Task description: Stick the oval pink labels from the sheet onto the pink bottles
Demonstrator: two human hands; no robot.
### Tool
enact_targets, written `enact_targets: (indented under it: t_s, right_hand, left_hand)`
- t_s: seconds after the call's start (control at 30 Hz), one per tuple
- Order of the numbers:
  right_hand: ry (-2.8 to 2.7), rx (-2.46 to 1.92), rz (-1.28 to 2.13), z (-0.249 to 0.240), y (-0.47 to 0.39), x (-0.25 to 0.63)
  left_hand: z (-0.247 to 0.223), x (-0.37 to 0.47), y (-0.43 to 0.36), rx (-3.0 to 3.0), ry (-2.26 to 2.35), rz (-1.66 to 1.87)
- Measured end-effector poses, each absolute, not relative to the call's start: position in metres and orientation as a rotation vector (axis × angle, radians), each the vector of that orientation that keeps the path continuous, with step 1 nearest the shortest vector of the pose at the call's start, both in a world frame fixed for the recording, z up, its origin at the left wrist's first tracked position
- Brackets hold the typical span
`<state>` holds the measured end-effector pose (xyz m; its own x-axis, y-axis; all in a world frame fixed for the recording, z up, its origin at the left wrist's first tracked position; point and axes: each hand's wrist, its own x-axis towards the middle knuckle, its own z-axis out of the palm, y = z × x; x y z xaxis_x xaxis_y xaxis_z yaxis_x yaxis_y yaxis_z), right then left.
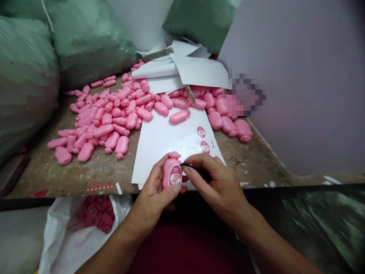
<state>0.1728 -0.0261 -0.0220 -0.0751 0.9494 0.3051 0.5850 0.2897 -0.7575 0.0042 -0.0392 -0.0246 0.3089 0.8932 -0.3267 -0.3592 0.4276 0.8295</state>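
From here I see bulging green sacks point(25, 72) at the far left, their contents hidden. Below the tabletop point(119, 173), an open white sack point(55, 228) holds pink bottles point(99, 215), a few showing round labels. Loose bottles point(104, 131) lie heaped above it. The left hand point(154, 190) grips a labelled bottle point(169, 171) upright at the tabletop's front edge, over the sticker sheet point(165, 139). The right hand point(224, 184) pinches a slim dark tool point(203, 173), its tip at the label's edge.

Head-worn view — looking forward and down, near the table point(116, 173).
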Motion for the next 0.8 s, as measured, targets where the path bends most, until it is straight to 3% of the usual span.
enact_targets:
  t_s: [0.8]
  right_hand:
    - [-1.94,-1.299,0.253,-0.0252,-0.0223,0.1734]
  left_hand:
    - [-0.0265,0.0028,-0.0436,0.869,0.984,0.886]
